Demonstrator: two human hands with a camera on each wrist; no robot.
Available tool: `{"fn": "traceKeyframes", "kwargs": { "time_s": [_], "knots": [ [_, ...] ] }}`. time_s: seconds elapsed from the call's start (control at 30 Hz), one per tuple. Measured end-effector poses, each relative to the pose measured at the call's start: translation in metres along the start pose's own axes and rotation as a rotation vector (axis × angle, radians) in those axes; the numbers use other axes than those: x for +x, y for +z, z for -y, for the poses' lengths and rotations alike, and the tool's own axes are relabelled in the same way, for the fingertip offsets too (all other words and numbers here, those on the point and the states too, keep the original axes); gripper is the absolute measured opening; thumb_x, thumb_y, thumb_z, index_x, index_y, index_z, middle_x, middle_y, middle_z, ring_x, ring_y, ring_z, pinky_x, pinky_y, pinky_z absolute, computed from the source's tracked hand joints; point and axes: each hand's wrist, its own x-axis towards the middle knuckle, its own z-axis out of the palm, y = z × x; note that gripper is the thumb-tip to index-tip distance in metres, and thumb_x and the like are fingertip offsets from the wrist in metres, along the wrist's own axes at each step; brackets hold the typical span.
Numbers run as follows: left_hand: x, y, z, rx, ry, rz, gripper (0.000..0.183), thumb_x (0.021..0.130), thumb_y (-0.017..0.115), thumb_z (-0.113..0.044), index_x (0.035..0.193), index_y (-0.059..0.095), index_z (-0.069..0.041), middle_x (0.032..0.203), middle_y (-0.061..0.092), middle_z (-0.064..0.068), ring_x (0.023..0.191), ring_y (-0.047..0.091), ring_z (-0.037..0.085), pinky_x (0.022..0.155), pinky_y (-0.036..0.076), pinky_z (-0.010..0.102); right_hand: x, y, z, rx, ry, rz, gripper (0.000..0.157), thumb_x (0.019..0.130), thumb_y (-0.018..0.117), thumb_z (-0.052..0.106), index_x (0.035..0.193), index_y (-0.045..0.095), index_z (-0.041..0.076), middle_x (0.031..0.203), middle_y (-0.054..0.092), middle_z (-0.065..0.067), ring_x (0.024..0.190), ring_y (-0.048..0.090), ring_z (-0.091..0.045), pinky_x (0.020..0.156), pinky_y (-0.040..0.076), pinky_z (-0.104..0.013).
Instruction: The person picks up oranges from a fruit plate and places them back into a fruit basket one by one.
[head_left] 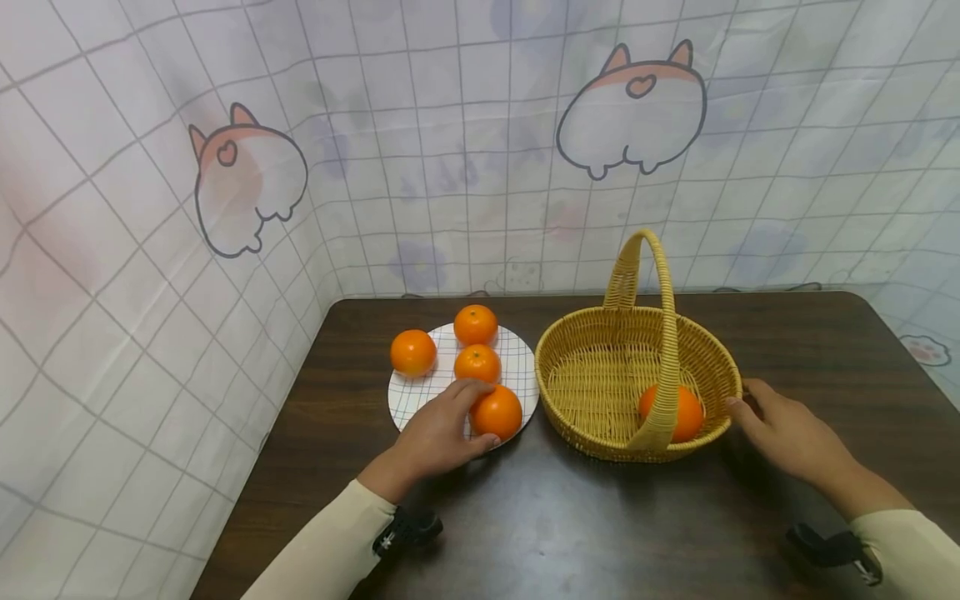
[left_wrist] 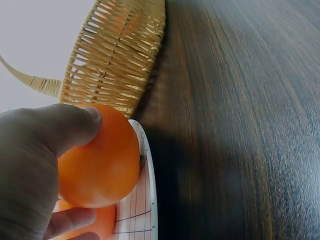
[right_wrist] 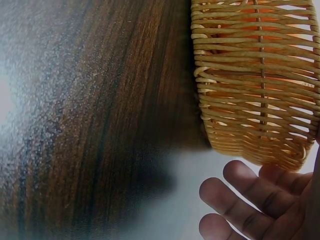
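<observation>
My left hand (head_left: 448,425) grips an orange (head_left: 497,414) at the near right of a white plate (head_left: 435,400) with a grid pattern. Its thumb lies along one side of the fruit, fingers on the other; the left wrist view shows this orange (left_wrist: 102,160) close to the plate's rim. Three more oranges share the plate, among them a middle one (head_left: 477,364) right behind the gripped fruit. My right hand (head_left: 795,433) pinches the right rim of a wicker basket (head_left: 592,375) with thumb and index finger; the other fingers (right_wrist: 235,200) spread loosely beside its wall.
One orange (head_left: 687,414) lies in the basket, partly covered by the tall arched handle (head_left: 666,333). The basket stands just right of the plate on a dark wooden table (head_left: 540,517). Behind it hangs a white grid-patterned cloth (head_left: 465,192).
</observation>
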Motion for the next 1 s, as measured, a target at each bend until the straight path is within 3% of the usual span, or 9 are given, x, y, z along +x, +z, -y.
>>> {"fn": "traceKeyframes", "kwargs": {
  "time_s": [0.3,0.53,0.73,1.0],
  "knots": [
    [0.000,0.002,0.000,-0.013,0.058,-0.063,0.067,0.085,0.083,-0.036,0.142,0.055,-0.017,0.139,0.054,-0.001,0.119,0.057,0.017,0.104,0.049,0.037,-0.001,0.001,0.002,-0.005,0.015,0.004,0.068,0.110,0.037,0.045,0.144,0.038,-0.014,0.130,0.055,-0.041,0.109,0.060,-0.056,0.080,0.050,-0.069],
    [0.006,-0.007,-0.009,-0.041,0.136,-0.160,0.067,0.083,0.085,-0.033,0.140,0.056,-0.014,0.141,0.055,0.003,0.121,0.058,0.021,0.104,0.049,0.038,-0.002,0.001,0.002,0.000,0.014,0.000,0.067,0.110,0.037,0.044,0.145,0.038,-0.014,0.130,0.055,-0.041,0.109,0.060,-0.056,0.080,0.050,-0.069],
    [0.014,-0.016,-0.014,-0.051,0.205,-0.193,0.067,0.083,0.085,-0.029,0.140,0.055,-0.011,0.139,0.055,0.004,0.118,0.059,0.019,0.100,0.051,0.035,-0.001,0.002,0.001,0.006,0.010,-0.007,0.067,0.110,0.036,0.043,0.145,0.038,-0.014,0.132,0.054,-0.041,0.111,0.058,-0.057,0.082,0.049,-0.071],
    [0.019,-0.024,-0.026,-0.094,0.197,-0.193,0.067,0.084,0.084,-0.030,0.141,0.055,-0.009,0.142,0.053,0.007,0.122,0.057,0.021,0.100,0.051,0.037,-0.002,0.003,0.001,0.024,0.020,0.003,0.068,0.110,0.034,0.044,0.146,0.036,-0.013,0.133,0.052,-0.042,0.113,0.057,-0.058,0.083,0.048,-0.071]
  ]
}}
